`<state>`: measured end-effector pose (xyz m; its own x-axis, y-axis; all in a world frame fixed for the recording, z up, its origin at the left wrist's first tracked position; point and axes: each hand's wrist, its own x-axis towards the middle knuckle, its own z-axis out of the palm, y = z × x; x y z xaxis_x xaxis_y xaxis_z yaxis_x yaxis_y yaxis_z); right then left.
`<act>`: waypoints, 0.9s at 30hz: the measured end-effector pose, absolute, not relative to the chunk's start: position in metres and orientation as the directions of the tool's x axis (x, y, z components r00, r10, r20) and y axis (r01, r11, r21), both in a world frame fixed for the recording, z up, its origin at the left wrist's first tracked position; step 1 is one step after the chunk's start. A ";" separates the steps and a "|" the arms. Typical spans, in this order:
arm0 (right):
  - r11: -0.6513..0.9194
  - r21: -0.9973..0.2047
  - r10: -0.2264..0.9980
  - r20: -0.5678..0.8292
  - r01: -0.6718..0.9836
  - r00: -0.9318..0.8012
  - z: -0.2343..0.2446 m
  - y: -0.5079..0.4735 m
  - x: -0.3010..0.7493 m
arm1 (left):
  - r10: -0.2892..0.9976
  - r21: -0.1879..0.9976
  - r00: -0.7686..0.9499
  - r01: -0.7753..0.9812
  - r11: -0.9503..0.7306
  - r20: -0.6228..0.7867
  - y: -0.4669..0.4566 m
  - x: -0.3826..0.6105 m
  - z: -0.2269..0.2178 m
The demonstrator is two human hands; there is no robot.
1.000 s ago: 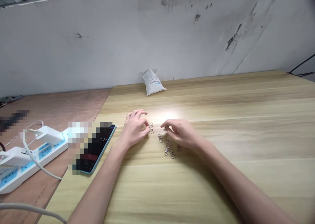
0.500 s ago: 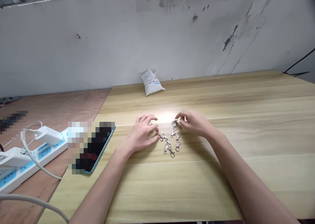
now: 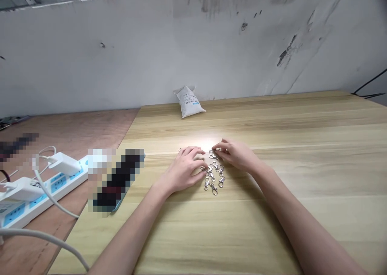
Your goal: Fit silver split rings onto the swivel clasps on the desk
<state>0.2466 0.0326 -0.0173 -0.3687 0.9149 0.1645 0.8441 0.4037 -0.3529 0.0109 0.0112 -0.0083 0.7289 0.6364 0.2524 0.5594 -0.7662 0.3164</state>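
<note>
Several small silver swivel clasps with rings (image 3: 211, 174) lie in a loose cluster on the wooden table between my hands. To the left of them my left hand (image 3: 189, 166) rests with its fingers curved and apart, its fingertips at the cluster's left edge. A bit of metal (image 3: 179, 149) peeks out behind its knuckles. My right hand (image 3: 236, 154) reaches in from the right, thumb and index finger closed at a swivel clasp (image 3: 213, 155) at the cluster's far end. Its other fingers are folded and partly hidden.
A white plastic packet (image 3: 190, 102) with a printed label stands near the wall. On the left lie a phone (image 3: 121, 180), partly blurred out, and a white power strip (image 3: 57, 182) with plugged-in chargers. A grey cable (image 3: 48, 238) curves across the lower left corner.
My left hand has moved right, towards the clasps, which now lie closer together. The right fingertips have drawn in at the far clasps. The whole view has shifted slightly.
</note>
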 end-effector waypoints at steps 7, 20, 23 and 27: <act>0.386 -0.368 0.922 0.189 0.846 -0.338 -0.024 0.034 0.238 | 0.691 0.268 0.651 0.637 -0.723 0.315 0.018 0.007 -0.011; 0.206 -0.933 0.940 0.105 0.294 -0.325 -0.008 0.018 0.215 | 0.684 0.258 0.534 0.662 -0.704 0.497 0.016 0.012 -0.006; 0.105 -0.986 0.943 0.057 0.131 -0.328 -0.009 0.018 0.213 | 0.662 0.250 0.528 0.649 -0.719 0.532 0.015 0.013 -0.005; 0.030 -0.999 0.949 0.024 0.012 -0.314 -0.008 0.017 0.209 | 0.633 0.240 0.512 0.635 -0.734 0.580 0.015 0.014 -0.004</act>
